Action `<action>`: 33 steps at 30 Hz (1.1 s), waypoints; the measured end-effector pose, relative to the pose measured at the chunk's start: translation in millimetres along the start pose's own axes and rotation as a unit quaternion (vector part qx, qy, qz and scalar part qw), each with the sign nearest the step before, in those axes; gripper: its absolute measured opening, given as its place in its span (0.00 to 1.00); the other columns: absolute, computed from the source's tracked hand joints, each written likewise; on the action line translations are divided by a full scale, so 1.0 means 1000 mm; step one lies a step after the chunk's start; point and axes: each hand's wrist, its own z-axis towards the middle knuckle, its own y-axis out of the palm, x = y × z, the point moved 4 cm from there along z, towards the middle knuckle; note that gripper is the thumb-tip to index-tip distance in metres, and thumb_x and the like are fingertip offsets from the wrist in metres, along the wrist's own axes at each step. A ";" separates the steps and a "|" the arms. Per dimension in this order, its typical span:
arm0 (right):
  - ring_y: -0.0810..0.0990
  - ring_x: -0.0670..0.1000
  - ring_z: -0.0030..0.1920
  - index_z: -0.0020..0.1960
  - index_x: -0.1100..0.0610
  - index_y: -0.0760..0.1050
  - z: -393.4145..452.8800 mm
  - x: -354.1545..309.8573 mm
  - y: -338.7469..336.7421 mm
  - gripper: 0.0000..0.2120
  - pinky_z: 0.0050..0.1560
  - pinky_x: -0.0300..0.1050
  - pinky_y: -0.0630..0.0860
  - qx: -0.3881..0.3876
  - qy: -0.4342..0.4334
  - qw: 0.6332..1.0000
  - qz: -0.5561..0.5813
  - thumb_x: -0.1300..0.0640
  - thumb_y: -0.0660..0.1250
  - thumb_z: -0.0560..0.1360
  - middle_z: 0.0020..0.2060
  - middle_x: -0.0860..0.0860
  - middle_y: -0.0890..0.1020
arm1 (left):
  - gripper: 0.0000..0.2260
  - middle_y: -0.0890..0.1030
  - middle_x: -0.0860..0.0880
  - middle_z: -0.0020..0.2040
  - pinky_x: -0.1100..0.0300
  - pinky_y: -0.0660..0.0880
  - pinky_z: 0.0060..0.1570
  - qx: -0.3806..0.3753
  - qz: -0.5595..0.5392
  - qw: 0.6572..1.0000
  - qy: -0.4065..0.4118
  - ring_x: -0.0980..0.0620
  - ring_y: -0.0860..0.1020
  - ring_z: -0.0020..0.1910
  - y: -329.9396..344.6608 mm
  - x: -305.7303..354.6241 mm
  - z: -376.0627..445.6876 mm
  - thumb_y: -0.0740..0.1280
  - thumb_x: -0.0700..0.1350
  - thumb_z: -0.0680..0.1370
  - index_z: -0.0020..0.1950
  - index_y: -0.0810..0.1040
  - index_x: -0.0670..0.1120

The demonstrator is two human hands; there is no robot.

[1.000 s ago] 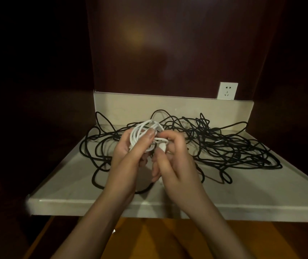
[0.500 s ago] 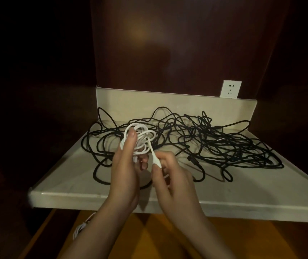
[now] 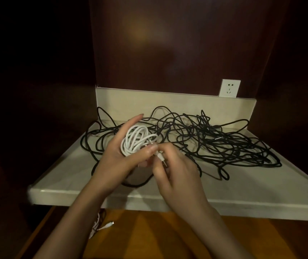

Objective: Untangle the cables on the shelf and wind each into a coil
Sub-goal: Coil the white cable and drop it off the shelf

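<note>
Below shelf (image 3: 243,186), white cable (image 3: 100,226) half hidden

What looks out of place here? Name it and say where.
A loose white cable hangs below the shelf by the left forearm, off the shelf where the cables belong. The black cable sprawls tangled across the shelf. The white coil, in the left hand, looks orderly; the right hand pinches its plug end.

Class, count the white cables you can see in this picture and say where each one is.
2. One white cable is coiled in the left hand; another lies below the shelf. More may be hidden.
</note>
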 end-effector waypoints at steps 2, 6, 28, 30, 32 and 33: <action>0.76 0.42 0.38 0.60 0.53 0.73 0.002 0.001 -0.004 0.11 0.35 0.40 0.73 -0.001 -0.002 1.000 -0.006 0.54 0.58 0.81 0.46 0.44 0.79 | 0.28 0.83 0.48 0.57 0.53 0.82 0.49 -0.063 0.001 0.998 -0.011 0.47 0.83 0.55 -0.006 0.003 0.005 0.77 0.51 0.71 0.70 0.74 0.61; 0.76 0.43 0.37 0.55 0.51 0.74 0.003 0.006 -0.009 0.08 0.34 0.40 0.69 -0.005 0.017 0.999 0.046 0.52 0.58 0.80 0.42 0.43 0.78 | 0.25 0.83 0.48 0.55 0.54 0.81 0.49 -0.120 0.048 0.992 0.009 0.47 0.83 0.54 -0.004 0.006 0.005 0.74 0.50 0.73 0.69 0.76 0.59; 0.79 0.48 0.38 0.59 0.48 0.74 -0.014 -0.001 0.012 0.07 0.36 0.47 0.76 0.011 0.081 0.978 0.192 0.53 0.59 0.83 0.39 0.46 0.80 | 0.13 0.75 0.43 0.38 0.55 0.70 0.35 0.086 -0.080 0.993 -0.004 0.46 0.74 0.36 0.012 -0.004 0.012 0.64 0.53 0.78 0.43 0.76 0.44; 0.81 0.47 0.42 0.58 0.47 0.74 -0.019 -0.002 0.013 0.08 0.40 0.51 0.79 0.024 0.083 0.974 0.209 0.54 0.58 0.84 0.41 0.45 0.81 | 0.13 0.74 0.42 0.38 0.57 0.70 0.32 0.095 -0.142 0.984 -0.042 0.46 0.74 0.34 0.014 -0.005 0.011 0.63 0.52 0.79 0.44 0.75 0.43; 0.82 0.47 0.45 0.59 0.48 0.74 -0.021 -0.002 0.013 0.08 0.42 0.50 0.80 0.039 0.073 0.975 0.206 0.55 0.57 0.84 0.42 0.44 0.82 | 0.10 0.77 0.43 0.42 0.58 0.73 0.30 0.087 -0.216 0.971 -0.064 0.48 0.77 0.36 0.018 -0.003 0.010 0.61 0.48 0.82 0.46 0.74 0.43; 0.82 0.47 0.46 0.60 0.49 0.73 -0.022 -0.002 0.013 0.09 0.42 0.49 0.80 0.042 0.069 0.976 0.202 0.55 0.56 0.84 0.42 0.44 0.81 | 0.08 0.79 0.44 0.45 0.58 0.74 0.31 0.084 -0.231 0.967 -0.064 0.48 0.79 0.37 0.020 -0.001 0.009 0.59 0.46 0.82 0.49 0.76 0.45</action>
